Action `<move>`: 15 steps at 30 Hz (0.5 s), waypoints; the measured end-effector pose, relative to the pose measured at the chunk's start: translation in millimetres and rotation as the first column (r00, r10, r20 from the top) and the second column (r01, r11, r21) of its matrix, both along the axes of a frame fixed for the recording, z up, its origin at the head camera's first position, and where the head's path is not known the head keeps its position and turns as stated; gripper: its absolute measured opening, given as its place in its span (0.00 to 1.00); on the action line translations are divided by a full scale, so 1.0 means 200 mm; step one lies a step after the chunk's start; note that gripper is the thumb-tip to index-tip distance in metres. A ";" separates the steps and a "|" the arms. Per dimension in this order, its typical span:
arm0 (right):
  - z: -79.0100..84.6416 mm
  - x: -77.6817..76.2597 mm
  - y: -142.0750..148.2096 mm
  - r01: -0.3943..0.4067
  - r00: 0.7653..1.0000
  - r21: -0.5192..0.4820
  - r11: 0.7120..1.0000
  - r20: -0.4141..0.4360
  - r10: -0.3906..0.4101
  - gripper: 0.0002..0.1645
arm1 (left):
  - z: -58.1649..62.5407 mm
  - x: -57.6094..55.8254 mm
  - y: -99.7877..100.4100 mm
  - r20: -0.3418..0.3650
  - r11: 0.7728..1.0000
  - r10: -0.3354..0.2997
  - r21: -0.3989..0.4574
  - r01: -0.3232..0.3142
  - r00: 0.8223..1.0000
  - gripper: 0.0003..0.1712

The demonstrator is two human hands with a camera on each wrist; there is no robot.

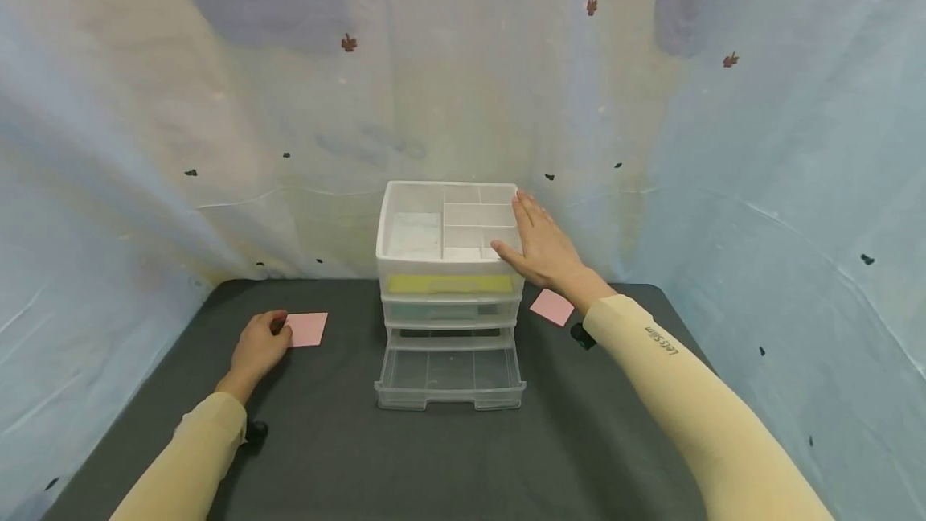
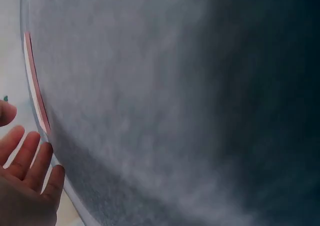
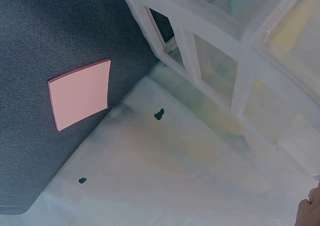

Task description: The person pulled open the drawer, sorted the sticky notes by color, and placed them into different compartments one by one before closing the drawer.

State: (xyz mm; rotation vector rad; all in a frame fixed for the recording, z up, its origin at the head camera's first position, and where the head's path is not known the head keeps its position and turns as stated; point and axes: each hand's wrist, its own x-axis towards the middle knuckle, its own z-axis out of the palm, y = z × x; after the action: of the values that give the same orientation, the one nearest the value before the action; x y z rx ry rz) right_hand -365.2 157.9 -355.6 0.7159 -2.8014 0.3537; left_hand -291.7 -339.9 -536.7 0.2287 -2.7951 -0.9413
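The step in hand appears to be reaching for a flat, square pink paper pad (image 1: 308, 329) while steadying the white plastic drawer unit (image 1: 450, 264). That pad lies on the dark grey cloth-covered worktop (image 1: 311, 457), left of the unit and well apart from it. The left hand (image 1: 257, 352) is at its outer edge, fingers loosely bent and gripping nothing; whether the fingertips touch it, I cannot tell. The right hand (image 1: 546, 249) lies with fingers extended along the right rim of the unit's compartmented top, thumb spread wide. A second pink paper pad (image 1: 552, 308) lies between the unit and the right wrist.

The next move seems to call for the left thumb and fingers to narrow on the pad's edge and lift it. The clear plastic bottom drawer (image 1: 450, 394) juts forward; room remains between it and the left pad, and before it. The pale patterned curtain (image 1: 246, 103) stands close behind, limiting backward movement.
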 end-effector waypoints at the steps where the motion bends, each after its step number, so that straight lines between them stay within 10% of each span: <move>1: 0.00 0.00 0.00 0.001 1.000 0.000 1.000 0.001 -0.001 0.58 | 0.00 -0.01 -0.01 0.004 1.000 -0.010 -0.007 0.010 1.000 0.28; 15: 0.00 0.00 0.00 0.008 1.000 0.004 1.000 -0.001 -0.008 0.58 | 0.04 -0.06 -0.06 0.158 0.983 -0.124 -0.118 0.144 0.980 0.33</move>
State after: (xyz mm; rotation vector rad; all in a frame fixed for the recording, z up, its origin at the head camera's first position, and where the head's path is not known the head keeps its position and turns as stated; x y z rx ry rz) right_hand -364.5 157.1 -355.8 0.7055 -2.8040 0.3467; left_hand -303.5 -351.7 -529.6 0.0968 -3.0296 -0.7975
